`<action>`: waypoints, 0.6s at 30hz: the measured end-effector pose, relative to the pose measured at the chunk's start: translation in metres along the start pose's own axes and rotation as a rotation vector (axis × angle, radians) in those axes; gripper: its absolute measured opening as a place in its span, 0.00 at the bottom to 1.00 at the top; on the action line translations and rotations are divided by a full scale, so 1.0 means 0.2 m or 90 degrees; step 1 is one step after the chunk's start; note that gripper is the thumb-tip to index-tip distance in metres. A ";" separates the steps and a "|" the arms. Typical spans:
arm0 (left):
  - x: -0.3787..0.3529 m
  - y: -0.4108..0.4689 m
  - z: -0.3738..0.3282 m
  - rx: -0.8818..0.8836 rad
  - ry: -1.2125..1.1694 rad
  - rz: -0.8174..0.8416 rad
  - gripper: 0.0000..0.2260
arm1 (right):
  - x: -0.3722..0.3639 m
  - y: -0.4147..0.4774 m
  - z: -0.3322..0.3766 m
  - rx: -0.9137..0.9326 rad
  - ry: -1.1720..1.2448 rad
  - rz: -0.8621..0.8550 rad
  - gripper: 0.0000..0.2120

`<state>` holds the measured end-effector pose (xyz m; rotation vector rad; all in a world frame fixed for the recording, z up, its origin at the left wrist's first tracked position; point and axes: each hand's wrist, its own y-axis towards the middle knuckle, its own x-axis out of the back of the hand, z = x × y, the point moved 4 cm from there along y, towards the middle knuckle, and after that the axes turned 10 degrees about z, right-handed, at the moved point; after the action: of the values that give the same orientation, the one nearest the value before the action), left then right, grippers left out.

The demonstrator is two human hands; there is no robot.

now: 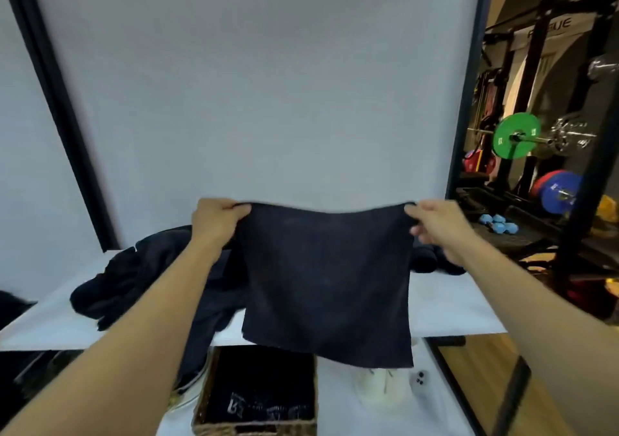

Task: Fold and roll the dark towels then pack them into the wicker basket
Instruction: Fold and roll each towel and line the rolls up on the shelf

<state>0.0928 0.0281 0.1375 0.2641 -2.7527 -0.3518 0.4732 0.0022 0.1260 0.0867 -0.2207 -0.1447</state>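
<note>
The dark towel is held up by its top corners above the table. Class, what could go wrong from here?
1. The left hand and right hand grip the dark towel only by its top corners; a slip could drop it.
2. Its lower edge hangs past the table edge above the wicker basket, so it might land crooked.
3. The heap of towels behind could snag in the fold.
</note>
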 end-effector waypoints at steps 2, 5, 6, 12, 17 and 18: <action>-0.09 -0.01 0.22 0.058 0.076 0.041 0.06 | -0.08 0.05 -0.22 -0.073 -0.028 0.049 0.11; -0.19 0.09 0.46 0.117 0.172 0.093 0.05 | -0.17 0.17 -0.45 -0.149 -0.116 0.107 0.13; -0.22 0.15 0.52 0.133 0.185 0.107 0.05 | -0.19 0.23 -0.49 -0.158 -0.137 0.110 0.15; -0.37 0.68 0.68 0.161 0.196 0.108 0.13 | -0.19 0.75 -0.52 -0.132 -0.209 0.069 0.16; -0.53 1.01 0.79 0.175 0.289 0.089 0.13 | -0.24 1.14 -0.61 -0.094 -0.368 0.033 0.15; -0.57 1.05 0.84 0.185 0.317 0.112 0.13 | -0.27 1.19 -0.67 -0.102 -0.420 0.048 0.16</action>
<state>0.1073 0.2876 0.0070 0.1521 -2.3002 0.1478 0.4827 0.2554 0.0087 -0.1334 -0.8682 -0.1113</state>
